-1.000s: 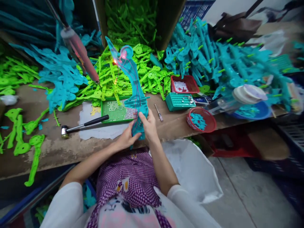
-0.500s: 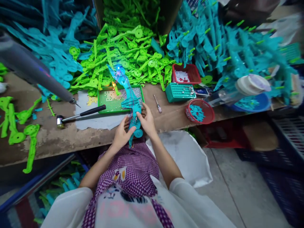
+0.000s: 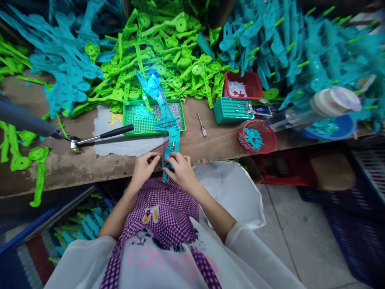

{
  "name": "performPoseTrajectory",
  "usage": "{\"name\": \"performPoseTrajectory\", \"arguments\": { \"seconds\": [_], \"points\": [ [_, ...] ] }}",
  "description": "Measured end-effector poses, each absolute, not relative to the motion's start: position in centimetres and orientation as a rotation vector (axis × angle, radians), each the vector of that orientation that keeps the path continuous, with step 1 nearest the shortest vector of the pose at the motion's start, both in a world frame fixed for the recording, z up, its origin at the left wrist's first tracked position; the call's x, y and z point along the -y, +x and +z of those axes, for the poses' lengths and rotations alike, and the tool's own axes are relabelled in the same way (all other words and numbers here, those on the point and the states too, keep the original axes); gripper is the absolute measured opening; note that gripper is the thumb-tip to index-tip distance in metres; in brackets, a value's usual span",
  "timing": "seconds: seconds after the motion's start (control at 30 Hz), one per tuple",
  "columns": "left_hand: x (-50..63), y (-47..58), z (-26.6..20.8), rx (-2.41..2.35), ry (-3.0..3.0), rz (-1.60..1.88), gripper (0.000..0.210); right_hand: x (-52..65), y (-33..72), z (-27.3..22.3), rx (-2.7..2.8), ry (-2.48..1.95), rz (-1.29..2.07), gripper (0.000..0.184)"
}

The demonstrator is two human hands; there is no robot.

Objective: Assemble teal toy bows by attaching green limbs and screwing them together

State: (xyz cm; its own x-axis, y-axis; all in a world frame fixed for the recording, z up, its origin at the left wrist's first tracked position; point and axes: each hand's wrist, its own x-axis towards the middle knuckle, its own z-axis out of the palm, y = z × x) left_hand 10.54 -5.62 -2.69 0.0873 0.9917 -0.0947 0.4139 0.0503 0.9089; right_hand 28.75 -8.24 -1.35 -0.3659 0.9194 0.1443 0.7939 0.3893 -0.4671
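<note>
In front of me, the green tray (image 3: 144, 133) carries a perforated section on its left and a heap of small silvery parts on its right. I have a red box (image 3: 254, 85) with white pieces inside, a teal box (image 3: 231, 114) with metal bits on top, and a red basket (image 3: 269, 140) of turquoise chips. A blue bowl (image 3: 350, 126) holds more, partly behind a white-lidded clear jar (image 3: 309, 112).

My turquoise piece (image 3: 171, 125), wired and lit blue, crosses the tray, its lower end past the front edge of the brown worktop (image 3: 216, 148). My right hand (image 3: 182, 171) grips that end; my left hand (image 3: 142, 168) is beside it, thumb and fingertips close together.

A hammer (image 3: 112, 132) lies on grey cloth (image 3: 129, 148), a screwdriver (image 3: 201, 126) right of the tray. Green parts (image 3: 177, 52) pile behind; grey floor (image 3: 279, 249) shows lower right.

I can't tell whether the left fingers pinch anything. Glare blurs the piece's top, and a dark tool (image 3: 27, 116) is cut off at left.
</note>
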Motion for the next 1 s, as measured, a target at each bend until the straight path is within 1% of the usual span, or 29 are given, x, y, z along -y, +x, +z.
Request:
{"name": "performPoseTrajectory", "arguments": {
  "seconds": [0.13, 0.27, 0.4, 0.47, 0.67, 0.8, 0.9, 1.0],
  "points": [
    [5.7, 10.1, -2.3, -1.399, 1.489, 0.773, 0.027, 8.0, 29.6, -1.6, 2.306, -1.386, 0.566, 0.028],
    [4.6, 10.5, -1.7, -1.34, 1.434, 0.702, 0.03, 7.5, 29.8, -1.6, 2.298, -1.352, 0.565, 0.017],
    [1.7, 11.9, -0.9, -1.306, 1.42, 0.747, 0.014, 6.7, 29.5, -1.5, 2.21, -1.363, 0.606, 0.017],
    [0.1, 12.6, -0.3, -1.25, 1.4, 0.733, 0.012, 6.0, 29.6, -1.3, 2.159, -1.394, 0.59, 0.018],
    [-2.0, 13.2, 0.6, -1.192, 1.184, 0.833, 0.015, 4.4, 30.2, -1.4, 2.112, -1.354, 0.421, 0.026],
    [-1.4, 12.4, -0.3, -1.123, 1.184, 0.845, 0.022, 4.0, 30.5, -2.3, 2.251, -1.261, 0.329, 0.024],
    [-0.8, 11.5, -1.2, -1.064, 1.231, 0.784, 0.024, 3.9, 30.4, -2.7, 2.326, -1.171, 0.34, 0.022],
    [-0.8, 10.9, -1.7, -1.008, 1.19, 0.696, 0.022, 3.9, 30.0, -2.7, 2.209, -1.186, 0.41, 0.021]
  ]
}}
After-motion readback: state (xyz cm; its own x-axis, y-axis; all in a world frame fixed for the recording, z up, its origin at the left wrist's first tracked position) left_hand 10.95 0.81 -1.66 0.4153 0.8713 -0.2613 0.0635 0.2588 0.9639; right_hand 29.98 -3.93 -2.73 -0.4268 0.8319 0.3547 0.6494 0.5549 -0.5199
